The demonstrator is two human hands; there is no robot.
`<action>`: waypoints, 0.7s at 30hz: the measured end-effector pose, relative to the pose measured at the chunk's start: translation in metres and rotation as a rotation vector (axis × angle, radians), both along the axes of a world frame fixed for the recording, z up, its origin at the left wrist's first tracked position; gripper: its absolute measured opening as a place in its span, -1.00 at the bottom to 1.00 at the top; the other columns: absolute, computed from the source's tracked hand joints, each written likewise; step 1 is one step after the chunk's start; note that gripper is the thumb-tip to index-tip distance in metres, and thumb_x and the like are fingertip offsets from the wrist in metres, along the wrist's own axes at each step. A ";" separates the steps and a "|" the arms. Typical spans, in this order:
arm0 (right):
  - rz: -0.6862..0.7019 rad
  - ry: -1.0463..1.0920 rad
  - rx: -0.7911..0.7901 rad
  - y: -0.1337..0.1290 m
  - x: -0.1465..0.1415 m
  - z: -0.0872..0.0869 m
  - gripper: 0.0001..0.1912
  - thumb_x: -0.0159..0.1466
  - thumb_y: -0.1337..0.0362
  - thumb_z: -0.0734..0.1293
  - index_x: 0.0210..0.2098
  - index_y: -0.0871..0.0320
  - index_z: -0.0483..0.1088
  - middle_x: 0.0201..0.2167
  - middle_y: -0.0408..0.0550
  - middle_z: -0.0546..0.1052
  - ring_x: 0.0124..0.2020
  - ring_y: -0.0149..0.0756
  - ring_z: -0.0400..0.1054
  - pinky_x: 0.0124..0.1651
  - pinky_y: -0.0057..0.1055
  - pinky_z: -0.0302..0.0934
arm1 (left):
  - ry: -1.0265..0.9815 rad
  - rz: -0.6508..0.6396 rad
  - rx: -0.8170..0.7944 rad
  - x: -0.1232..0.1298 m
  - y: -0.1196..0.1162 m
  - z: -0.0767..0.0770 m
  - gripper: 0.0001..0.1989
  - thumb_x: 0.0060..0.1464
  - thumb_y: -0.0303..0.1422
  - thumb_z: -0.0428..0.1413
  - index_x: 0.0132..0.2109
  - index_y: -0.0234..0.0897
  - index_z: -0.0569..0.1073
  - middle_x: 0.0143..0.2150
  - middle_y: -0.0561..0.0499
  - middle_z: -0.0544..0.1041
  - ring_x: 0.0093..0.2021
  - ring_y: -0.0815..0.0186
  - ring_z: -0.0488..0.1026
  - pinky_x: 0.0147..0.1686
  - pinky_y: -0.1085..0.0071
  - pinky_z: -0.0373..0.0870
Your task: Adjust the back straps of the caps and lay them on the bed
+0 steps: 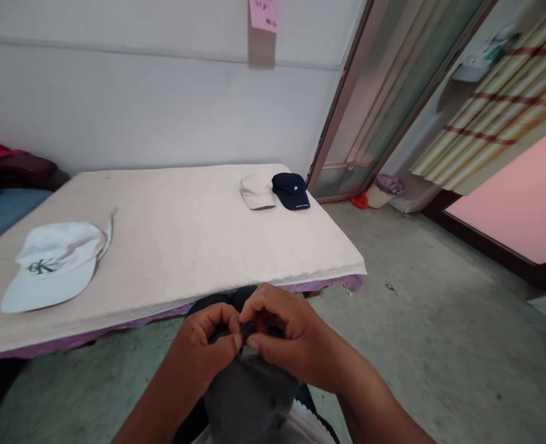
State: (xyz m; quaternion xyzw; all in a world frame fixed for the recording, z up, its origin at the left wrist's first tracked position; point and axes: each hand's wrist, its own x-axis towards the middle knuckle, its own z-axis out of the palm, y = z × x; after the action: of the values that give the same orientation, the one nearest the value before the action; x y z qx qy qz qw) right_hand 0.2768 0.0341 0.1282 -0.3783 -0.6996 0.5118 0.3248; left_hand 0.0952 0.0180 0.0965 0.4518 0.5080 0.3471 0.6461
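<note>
Over my lap, a dark grey cap (249,394) is held up between both hands, and much of its shape is hidden. My left hand (212,339) pinches its dark strap end between thumb and fingers. Close beside it, my right hand (282,327) pinches the same small dark piece from the other side, the fingertips of the two hands nearly touching. A small pale patch shows on the cloth just below the fingertips. What exactly the strap fastens with is too small to tell.
A low bed or table with a cream cover (175,246) stands before me. On it lie a white cap (60,259) at left, a beige cap (256,191) and a navy cap (291,190) at the far right. Bags and a bin (384,190) stand by the sliding door.
</note>
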 end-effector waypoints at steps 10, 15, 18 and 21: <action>0.019 -0.109 -0.039 0.002 0.000 0.006 -0.76 0.06 0.50 0.29 -0.28 0.13 0.34 -0.44 -0.23 0.33 -0.44 -0.46 0.23 -0.44 -0.51 0.09 | 0.029 0.033 -0.020 0.004 0.000 0.010 -0.85 -0.13 -0.37 0.15 -0.49 -0.23 0.28 -0.59 0.19 0.23 -0.57 0.46 0.05 -0.57 0.50 -0.03; 0.032 -0.127 -0.018 0.002 0.000 0.008 -0.76 0.06 0.49 0.28 -0.29 0.12 0.34 -0.44 -0.23 0.34 -0.45 -0.47 0.23 -0.44 -0.51 0.09 | 0.034 0.000 -0.029 0.002 0.003 0.010 -0.86 -0.13 -0.39 0.15 -0.49 -0.25 0.31 -0.58 0.17 0.26 -0.56 0.46 0.08 -0.56 0.50 0.01; 0.037 -0.151 0.005 0.003 0.000 0.009 -0.75 0.05 0.49 0.27 -0.29 0.10 0.32 -0.45 -0.24 0.34 -0.46 -0.47 0.23 -0.45 -0.52 0.08 | 0.017 0.002 -0.043 0.002 0.004 0.008 -0.85 -0.14 -0.36 0.16 -0.49 -0.25 0.31 -0.58 0.17 0.25 -0.56 0.46 0.09 -0.57 0.50 0.00; 0.054 -0.158 0.012 0.005 0.000 0.009 -0.75 0.02 0.49 0.28 -0.31 0.10 0.30 -0.46 -0.25 0.35 -0.47 -0.48 0.23 -0.46 -0.54 0.08 | -0.004 0.001 -0.059 0.003 0.003 0.007 -0.84 -0.17 -0.34 0.17 -0.50 -0.26 0.30 -0.59 0.16 0.24 -0.57 0.46 0.08 -0.58 0.51 -0.02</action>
State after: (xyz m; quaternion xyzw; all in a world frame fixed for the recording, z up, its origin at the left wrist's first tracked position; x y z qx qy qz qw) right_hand 0.2771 0.0389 0.1375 -0.3969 -0.7359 0.4847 0.2568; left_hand 0.0979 0.0206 0.1036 0.4317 0.5169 0.3330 0.6600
